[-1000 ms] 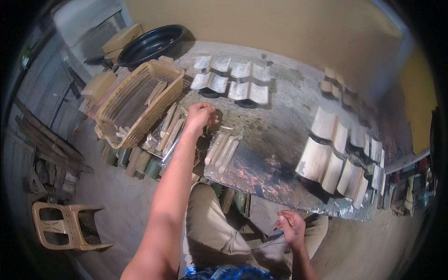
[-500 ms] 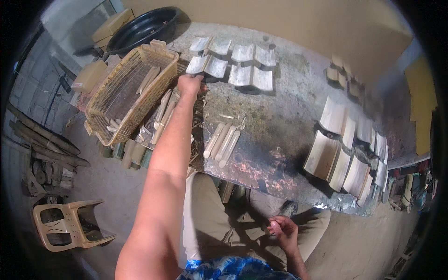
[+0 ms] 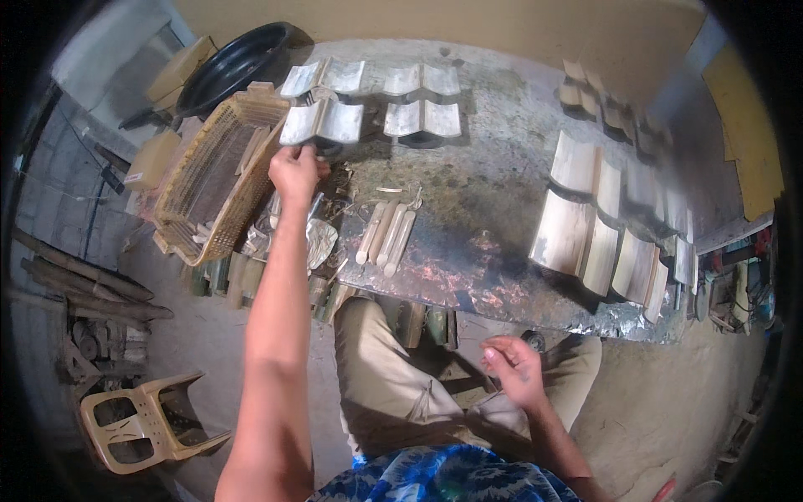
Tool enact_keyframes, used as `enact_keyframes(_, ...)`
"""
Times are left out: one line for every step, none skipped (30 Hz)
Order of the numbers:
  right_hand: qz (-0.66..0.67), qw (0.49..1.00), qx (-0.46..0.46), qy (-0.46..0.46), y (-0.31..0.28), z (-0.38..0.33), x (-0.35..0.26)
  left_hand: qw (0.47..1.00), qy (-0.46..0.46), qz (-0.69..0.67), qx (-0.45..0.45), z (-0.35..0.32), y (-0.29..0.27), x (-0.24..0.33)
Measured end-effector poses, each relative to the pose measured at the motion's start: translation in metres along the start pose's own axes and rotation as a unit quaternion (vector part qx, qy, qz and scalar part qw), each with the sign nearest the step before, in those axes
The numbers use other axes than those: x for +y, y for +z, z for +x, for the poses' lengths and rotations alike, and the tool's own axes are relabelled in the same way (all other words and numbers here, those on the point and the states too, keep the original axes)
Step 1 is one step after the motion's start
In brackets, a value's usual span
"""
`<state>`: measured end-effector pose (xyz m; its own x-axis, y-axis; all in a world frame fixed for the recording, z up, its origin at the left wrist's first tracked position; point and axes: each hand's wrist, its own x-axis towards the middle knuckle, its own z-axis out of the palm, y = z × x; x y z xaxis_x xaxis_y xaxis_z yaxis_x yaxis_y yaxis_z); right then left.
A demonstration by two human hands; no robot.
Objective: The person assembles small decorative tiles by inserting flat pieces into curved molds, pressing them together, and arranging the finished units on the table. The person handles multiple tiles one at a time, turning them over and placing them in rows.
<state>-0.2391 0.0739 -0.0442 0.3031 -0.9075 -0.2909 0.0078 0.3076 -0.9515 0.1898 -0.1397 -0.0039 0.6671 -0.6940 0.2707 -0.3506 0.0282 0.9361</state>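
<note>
My left hand [image 3: 297, 174] reaches far across the table, its fingers closed at the near edge of a pale split bamboo piece [image 3: 341, 123], two curved troughs side by side with a ridge between. The fingertips are partly hidden under that edge. Behind it stands a similar bamboo piece [image 3: 343, 77]; to the right are two more, a nearer bamboo piece [image 3: 441, 119] and a farther bamboo piece [image 3: 439, 81]. My right hand [image 3: 512, 368] hovers over my lap, fingers loosely curled toward the thumb, nothing visible in it.
A tan plastic basket [image 3: 180, 180] holding a few sticks lies left of my arm. Several rounded bamboo sticks [image 3: 390, 230] lie near the table's front edge. Larger split bamboo pieces [image 3: 562, 230] stand at the right. A black basin [image 3: 238, 71] is at the back left, a plastic chair [image 3: 155, 418] below.
My left hand and the bamboo pieces by it have shifted left, widening the gap to the pair on the right. The view has also turned slightly. My right hand stays over my lap.
</note>
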Motion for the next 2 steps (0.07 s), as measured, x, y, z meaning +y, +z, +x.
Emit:
enact_keyframes(-0.008, 1.000, -0.005, -0.017, 0.000, 0.002, -0.003, 0.999, 0.031, -0.010, 0.000, -0.010, -0.008, 0.002)
enact_keyframes(-0.011, 1.000, -0.007, -0.024, -0.001, 0.006, -0.008, 0.997, 0.045, 0.066, 0.009, -0.020, -0.015, 0.002)
